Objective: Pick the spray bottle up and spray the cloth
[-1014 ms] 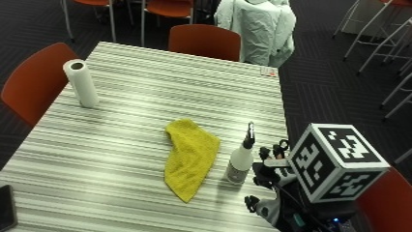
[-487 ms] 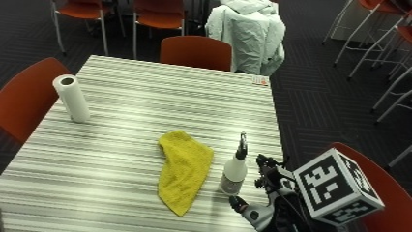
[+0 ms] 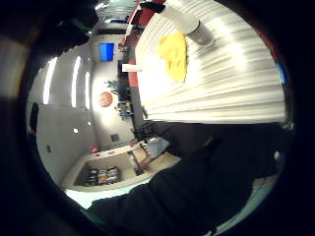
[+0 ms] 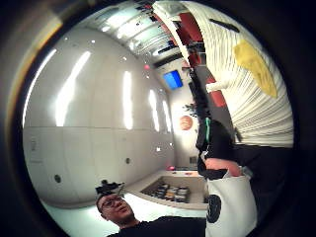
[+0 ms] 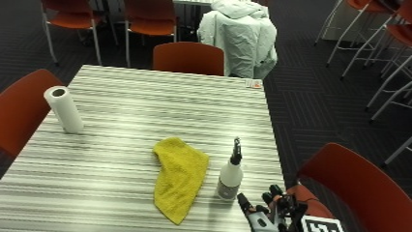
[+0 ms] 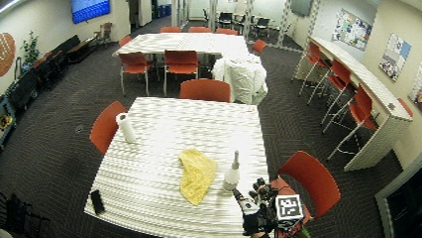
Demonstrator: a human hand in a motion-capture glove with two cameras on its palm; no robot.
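The bench (image 5: 128,111) has a striped top, and red chairs (image 5: 188,57) stand around its edges. On it, near the left edge, a roll of paper towel (image 5: 63,109) stands upright. The yellow cloth (image 5: 178,176) lies flat and crumpled in the near half of the bench, a bit right of the middle. The spray bottle (image 5: 230,171) stands upright just beside the cloth, on the side toward the right edge, with its dark nozzle on top; I cannot tell if its base touches the cloth. A small dark flat thing (image 6: 97,201) lies near the near left corner.

My grip (image 5: 270,216), in the black glove, is at the near right corner of the bench, close to the bottle but apart from it. Its fingers (image 5: 245,203) are spread and point up toward the bottle, and it holds nothing.
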